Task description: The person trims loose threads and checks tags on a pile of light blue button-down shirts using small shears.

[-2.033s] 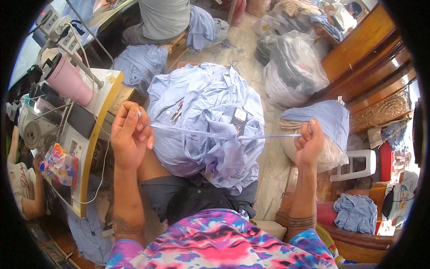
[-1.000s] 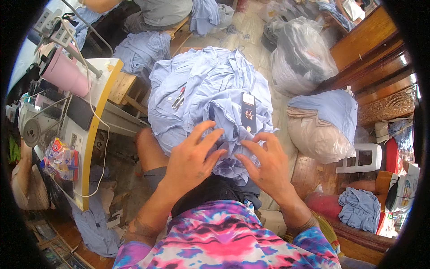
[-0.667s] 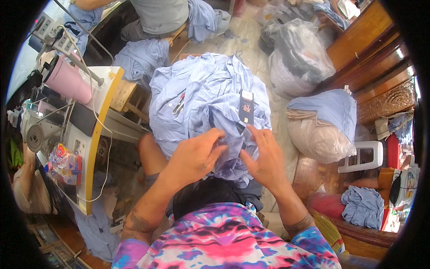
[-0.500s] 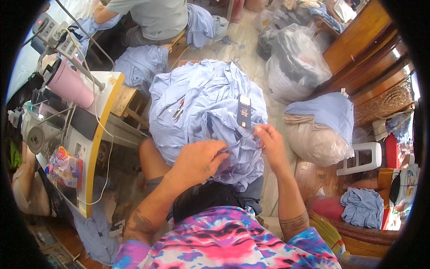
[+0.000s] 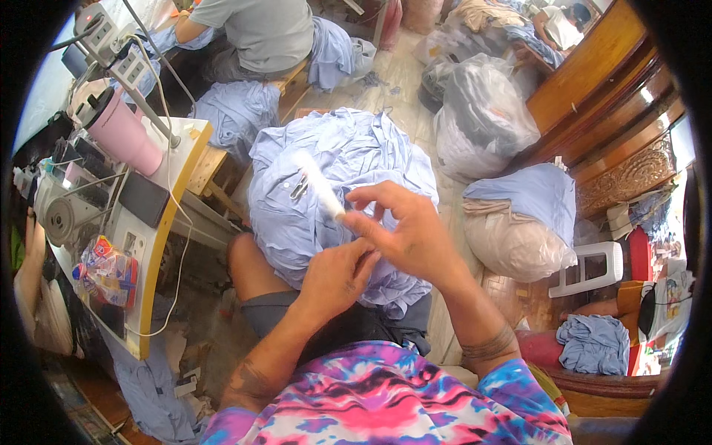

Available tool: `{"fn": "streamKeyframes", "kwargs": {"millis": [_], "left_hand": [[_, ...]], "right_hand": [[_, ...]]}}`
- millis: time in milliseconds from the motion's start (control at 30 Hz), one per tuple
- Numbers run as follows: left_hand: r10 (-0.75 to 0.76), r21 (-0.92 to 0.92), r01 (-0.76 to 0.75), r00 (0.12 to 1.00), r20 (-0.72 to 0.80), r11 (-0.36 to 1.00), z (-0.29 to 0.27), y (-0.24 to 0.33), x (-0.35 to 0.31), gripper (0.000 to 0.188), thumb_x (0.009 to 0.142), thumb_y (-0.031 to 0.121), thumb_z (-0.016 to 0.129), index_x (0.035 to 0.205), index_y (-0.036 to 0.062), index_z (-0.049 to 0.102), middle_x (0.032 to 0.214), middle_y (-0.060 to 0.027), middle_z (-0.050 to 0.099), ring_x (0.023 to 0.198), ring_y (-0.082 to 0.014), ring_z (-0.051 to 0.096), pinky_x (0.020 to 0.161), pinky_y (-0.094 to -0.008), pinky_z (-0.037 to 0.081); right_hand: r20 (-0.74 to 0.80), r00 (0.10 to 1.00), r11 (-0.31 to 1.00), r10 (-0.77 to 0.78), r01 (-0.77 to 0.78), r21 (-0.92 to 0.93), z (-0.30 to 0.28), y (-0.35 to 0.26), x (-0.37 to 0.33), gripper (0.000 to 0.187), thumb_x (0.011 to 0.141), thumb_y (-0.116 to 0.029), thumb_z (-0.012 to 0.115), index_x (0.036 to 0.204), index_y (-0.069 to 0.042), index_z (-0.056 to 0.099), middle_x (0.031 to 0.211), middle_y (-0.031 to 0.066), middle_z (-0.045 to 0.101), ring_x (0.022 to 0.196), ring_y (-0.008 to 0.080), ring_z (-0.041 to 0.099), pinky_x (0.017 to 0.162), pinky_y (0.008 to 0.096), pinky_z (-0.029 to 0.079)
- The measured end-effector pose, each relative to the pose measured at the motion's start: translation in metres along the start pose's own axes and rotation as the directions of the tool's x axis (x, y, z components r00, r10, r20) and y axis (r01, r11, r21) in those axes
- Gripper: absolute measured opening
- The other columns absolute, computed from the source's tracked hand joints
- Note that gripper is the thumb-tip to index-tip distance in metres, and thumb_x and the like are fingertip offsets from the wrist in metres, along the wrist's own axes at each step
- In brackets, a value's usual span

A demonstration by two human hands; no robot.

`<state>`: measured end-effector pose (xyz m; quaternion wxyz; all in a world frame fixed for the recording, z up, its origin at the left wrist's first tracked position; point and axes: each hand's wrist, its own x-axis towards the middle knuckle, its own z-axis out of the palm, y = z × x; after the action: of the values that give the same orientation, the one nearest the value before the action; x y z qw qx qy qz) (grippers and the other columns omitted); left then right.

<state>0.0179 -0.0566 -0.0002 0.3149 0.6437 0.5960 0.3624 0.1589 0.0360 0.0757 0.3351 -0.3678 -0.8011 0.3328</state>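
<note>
The right hand (image 5: 415, 237) pinches the lower end of a narrow white strip of blurred cloth or paper (image 5: 319, 185) between thumb and forefinger, its other fingers fanned loosely above; the strip slants up and to the left from the fingertips, over the heap beneath. The right wrist is bent, the palm turned down and leftward, and the forearm runs back to the lower right, a dark band around it near the sleeve of the pink, blue and white tie-dye shirt (image 5: 386, 404). The left hand (image 5: 337, 278) sits just below and touching the right, fingers curled together; whether it grips anything cannot be told. Its forearm comes up from the lower left. Both hands hover over a rounded pile of pale blue shirt fabric (image 5: 334, 156) resting on the person's lap. To the left stands a cream sewing-machine table with a yellow edge (image 5: 167, 222), bearing a pink tumbler (image 5: 122, 133). Clear plastic sacks stuffed with cloth (image 5: 482, 119) lie to the right
</note>
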Motion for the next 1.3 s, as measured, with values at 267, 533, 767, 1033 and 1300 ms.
{"fn": "streamKeyframes", "kwargs": {"millis": [267,533,767,1033,1300], "left_hand": [[0.053,-0.004,-0.053,0.995,-0.083,0.999,0.007,0.001,-0.021,0.019,0.098,0.021,0.068,0.103,0.0030,0.070,0.076,-0.0187,0.069,0.068,-0.0369,0.069,0.061,-0.0438,0.050],[-0.096,-0.039,0.099,0.993,0.067,0.994,-0.031,0.010,-0.015,0.020,0.100,0.022,0.066,0.102,0.0028,0.071,0.075,-0.0151,0.069,0.067,-0.0302,0.069,0.062,-0.0390,0.050],[-0.151,-0.158,0.159,0.987,0.060,0.975,-0.034,0.001,-0.019,0.023,0.100,0.023,0.067,0.099,0.0004,0.071,0.071,-0.0123,0.066,0.060,-0.0199,0.061,0.060,-0.0360,0.047],[-0.042,-0.337,-0.036,0.975,-0.220,0.941,-0.019,-0.030,-0.026,0.024,0.101,0.021,0.064,0.093,-0.0015,0.070,0.072,-0.0089,0.065,0.067,-0.0126,0.058,0.062,-0.0319,0.046],[-0.268,-0.442,0.202,0.959,-0.090,0.874,-0.047,-0.027,-0.033,0.024,0.103,0.020,0.063,0.093,-0.0010,0.066,0.070,-0.0028,0.056,0.069,-0.0091,0.048,0.063,-0.0292,0.043]], "right_hand": [[0.169,0.985,0.985,-0.015,0.043,-0.167,-0.027,0.046,-0.063,0.028,0.089,-0.016,0.077,0.114,-0.005,0.071,0.109,0.0115,0.069,0.095,0.0309,0.066,0.081,0.0385,0.053],[0.142,0.987,0.986,0.081,-0.059,-0.154,-0.017,0.056,-0.063,0.012,0.095,-0.013,0.070,0.102,-0.003,0.069,0.090,0.0134,0.067,0.087,0.0329,0.066,0.075,0.0408,0.051],[0.282,0.956,0.984,0.079,-0.029,-0.177,-0.024,0.031,-0.041,0.015,0.100,-0.018,0.064,0.099,-0.004,0.066,0.078,0.0159,0.065,0.071,0.0357,0.063,0.065,0.0435,0.049],[0.298,0.937,0.944,-0.181,0.251,-0.214,-0.026,0.052,-0.010,0.017,0.099,-0.019,0.067,0.090,-0.005,0.066,0.076,0.0173,0.065,0.068,0.0385,0.063,0.060,0.0465,0.048],[0.238,0.967,0.922,-0.094,0.174,-0.346,-0.035,0.020,0.008,0.023,0.098,-0.022,0.070,0.085,-0.004,0.063,0.067,0.0165,0.060,0.060,0.0374,0.061,0.054,0.0440,0.044]]}}
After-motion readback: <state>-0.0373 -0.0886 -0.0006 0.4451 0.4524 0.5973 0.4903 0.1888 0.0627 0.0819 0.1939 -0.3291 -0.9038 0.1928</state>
